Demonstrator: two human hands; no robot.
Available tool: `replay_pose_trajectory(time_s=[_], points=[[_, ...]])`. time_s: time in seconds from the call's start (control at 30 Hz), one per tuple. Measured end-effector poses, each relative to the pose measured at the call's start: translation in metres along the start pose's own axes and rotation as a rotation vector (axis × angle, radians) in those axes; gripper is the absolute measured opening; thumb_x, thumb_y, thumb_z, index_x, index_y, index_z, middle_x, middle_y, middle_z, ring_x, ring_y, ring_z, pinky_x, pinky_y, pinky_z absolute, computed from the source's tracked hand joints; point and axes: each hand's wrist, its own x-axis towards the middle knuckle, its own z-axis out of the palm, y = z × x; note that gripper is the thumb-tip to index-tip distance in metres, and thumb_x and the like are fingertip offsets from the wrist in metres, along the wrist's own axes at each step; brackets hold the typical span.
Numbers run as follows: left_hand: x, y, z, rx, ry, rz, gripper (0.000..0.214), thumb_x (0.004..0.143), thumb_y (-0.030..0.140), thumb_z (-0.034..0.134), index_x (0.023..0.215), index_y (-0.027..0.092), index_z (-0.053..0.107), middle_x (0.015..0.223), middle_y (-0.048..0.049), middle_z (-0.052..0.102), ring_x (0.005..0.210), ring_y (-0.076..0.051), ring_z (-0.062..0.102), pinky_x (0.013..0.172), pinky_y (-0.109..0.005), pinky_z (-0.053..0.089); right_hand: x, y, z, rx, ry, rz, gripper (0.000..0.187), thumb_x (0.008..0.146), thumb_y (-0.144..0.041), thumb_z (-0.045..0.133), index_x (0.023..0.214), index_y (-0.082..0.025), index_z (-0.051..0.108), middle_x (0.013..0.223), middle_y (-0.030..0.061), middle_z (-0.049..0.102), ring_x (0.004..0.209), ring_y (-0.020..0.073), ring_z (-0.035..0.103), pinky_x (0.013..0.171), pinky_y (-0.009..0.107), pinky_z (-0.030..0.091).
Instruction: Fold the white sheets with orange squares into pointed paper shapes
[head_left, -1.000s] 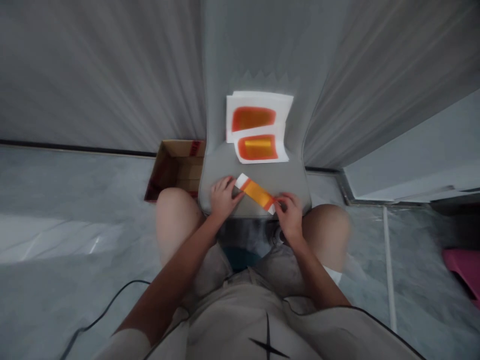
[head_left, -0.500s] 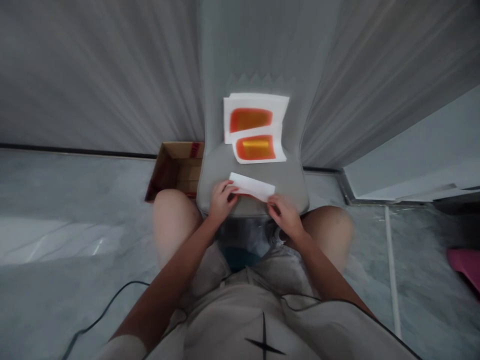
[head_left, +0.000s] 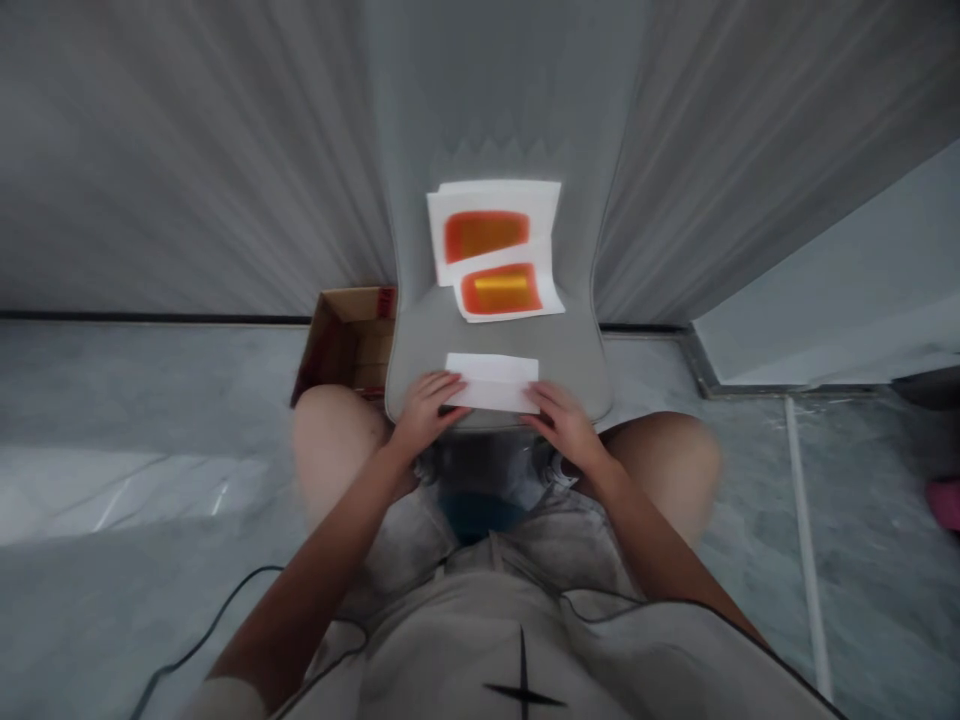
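Note:
A folded white sheet of paper (head_left: 493, 383) lies at the front of the grey chair seat (head_left: 427, 345), its short ends between my hands. My left hand (head_left: 429, 408) grips the left end, thumb below and fingers on top. At the other end, my right hand (head_left: 561, 415) pinches the paper the same way. Farther back on the seat rest white papers printed with orange-red shapes (head_left: 487, 236). The nearer printed sheet (head_left: 504, 290) overlaps the one behind it and has a yellow band across its orange patch.
An open cardboard box (head_left: 349, 340) stands on the floor left of the chair. Grey curtain-like folds (head_left: 187, 150) hang behind. A black cable (head_left: 217, 620) runs along the floor at lower left, and a pink object (head_left: 943, 502) shows at the right edge.
The folded paper has levelled out and turned flatter; the red edge seen under it no longer shows. Both hands have shifted slightly along its ends. The view has moved a little.

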Motion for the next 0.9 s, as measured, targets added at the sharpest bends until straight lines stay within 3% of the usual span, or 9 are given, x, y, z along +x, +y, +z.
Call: replay_pose_trajectory(time_s=[0.17, 0.3, 0.47, 0.7, 0.9], points=[[0.003, 0.002, 0.001, -0.057, 0.054, -0.039, 0.047, 0.099, 0.054, 0.067, 0.134, 0.024, 0.068, 0.138, -0.0116, 0.071, 0.130, -0.027, 0.065, 0.118, -0.052, 0.045, 0.004, 0.004, 0.006, 0.066, 0.086, 0.078, 0.048, 0.104, -0.050, 0.054, 0.145, -0.025, 0.062, 0.139, 0.0137, 0.069, 0.130, 0.0306, 0.063, 0.114, 0.056, 0.051], [0.003, 0.002, 0.000, -0.034, 0.001, -0.034, 0.059, 0.091, 0.058, 0.076, 0.138, 0.026, 0.065, 0.142, -0.0110, 0.068, 0.133, -0.029, 0.062, 0.118, -0.051, 0.045, 0.008, 0.007, 0.008, 0.064, 0.085, 0.107, 0.057, 0.096, -0.053, 0.068, 0.146, -0.027, 0.061, 0.142, 0.0126, 0.067, 0.132, 0.0326, 0.062, 0.115, 0.056, 0.049], [0.003, 0.001, 0.001, -0.016, -0.004, -0.073, 0.058, 0.093, 0.060, 0.072, 0.139, 0.026, 0.065, 0.140, -0.0105, 0.069, 0.132, -0.030, 0.062, 0.117, -0.051, 0.045, 0.008, 0.007, 0.007, 0.087, 0.079, 0.091, 0.070, 0.087, -0.052, 0.079, 0.149, -0.026, 0.059, 0.146, 0.0133, 0.064, 0.134, 0.0330, 0.061, 0.116, 0.054, 0.048], [0.007, 0.009, 0.003, -0.024, 0.026, -0.127, 0.051, 0.097, 0.059, 0.067, 0.135, 0.025, 0.068, 0.136, -0.0095, 0.072, 0.127, -0.029, 0.065, 0.115, -0.049, 0.047, 0.009, 0.005, 0.008, 0.102, 0.130, 0.103, 0.051, 0.095, -0.052, 0.069, 0.139, -0.027, 0.066, 0.140, 0.0118, 0.068, 0.130, 0.0306, 0.064, 0.114, 0.052, 0.050], [0.006, 0.016, 0.002, -0.035, 0.065, -0.158, 0.051, 0.097, 0.058, 0.067, 0.136, 0.025, 0.067, 0.134, -0.0086, 0.073, 0.124, -0.028, 0.066, 0.112, -0.047, 0.049, 0.010, 0.001, 0.008, 0.152, 0.158, 0.135, 0.050, 0.097, -0.053, 0.065, 0.138, -0.026, 0.066, 0.141, 0.0130, 0.068, 0.131, 0.0306, 0.063, 0.115, 0.053, 0.049]])
